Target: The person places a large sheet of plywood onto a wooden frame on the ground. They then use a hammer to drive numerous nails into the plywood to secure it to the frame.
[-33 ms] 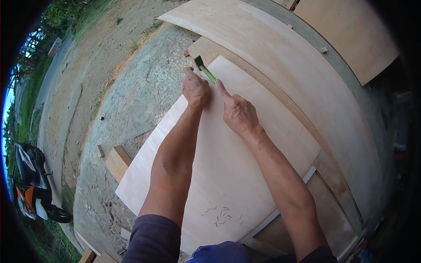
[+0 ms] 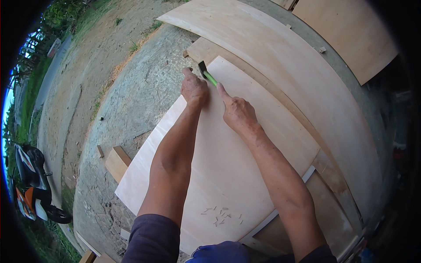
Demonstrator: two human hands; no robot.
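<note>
A pale plywood sheet (image 2: 245, 144) lies in front of me. At its far left corner is my left hand (image 2: 194, 89), its fingers curled in and the thumb side toward the hammer. Whatever those fingers pinch is hidden from view. My right hand (image 2: 240, 113) grips a hammer (image 2: 209, 78) by its green handle, forefinger stretched along it. The dark hammer head is just right of my left fingers, near the sheet's far corner. Several small nails (image 2: 222, 215) are scattered on the near part of the sheet.
A larger curved-looking plywood sheet (image 2: 280, 57) lies beyond, and another panel (image 2: 346, 35) is at the far right. A wooden frame (image 2: 302, 210) shows under the near right edge. Wood blocks (image 2: 117, 163) lie at left on rough concrete (image 2: 127, 101). A motorbike (image 2: 35, 184) stands farther left.
The hammer head has shifted slightly right and down in the picture, away from my left fingers. My left hand and the nails look nearly the same.
</note>
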